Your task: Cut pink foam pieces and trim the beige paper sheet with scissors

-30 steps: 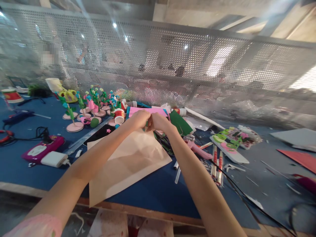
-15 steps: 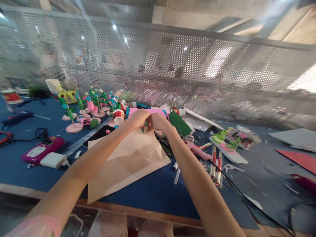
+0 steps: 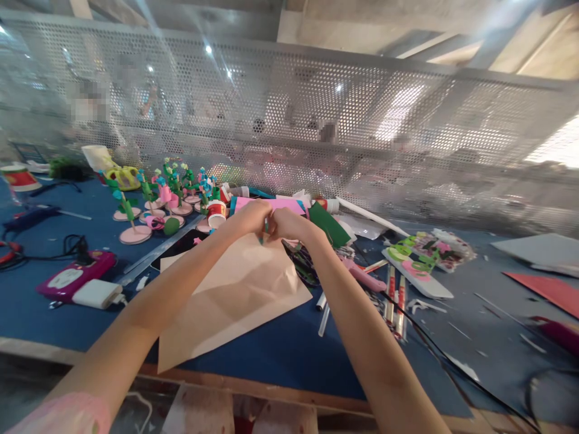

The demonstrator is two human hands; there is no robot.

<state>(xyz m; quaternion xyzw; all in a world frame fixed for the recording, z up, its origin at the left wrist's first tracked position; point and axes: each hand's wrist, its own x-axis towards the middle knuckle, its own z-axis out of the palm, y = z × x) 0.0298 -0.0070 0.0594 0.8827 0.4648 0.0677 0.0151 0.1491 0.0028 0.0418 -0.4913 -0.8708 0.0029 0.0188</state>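
My left hand and my right hand meet above the far edge of a beige paper sheet on the blue table. Both are closed, fingertips pinched together around a small green piece that shows between them. Just behind the hands lie pink and green foam sheets and a small red and white cup. A pink glue gun lies to the right of my right forearm, with its black cord running toward the near right corner.
Several small flower figures on pink round bases stand at the back left. A magenta device and white charger lie at left. Glue sticks, a board with green and pink cutouts and foam sheets are at right. A perforated metal screen backs the table.
The hands stay joined at the same place; the fingers have shifted slightly around the green piece. The view has drifted a little.
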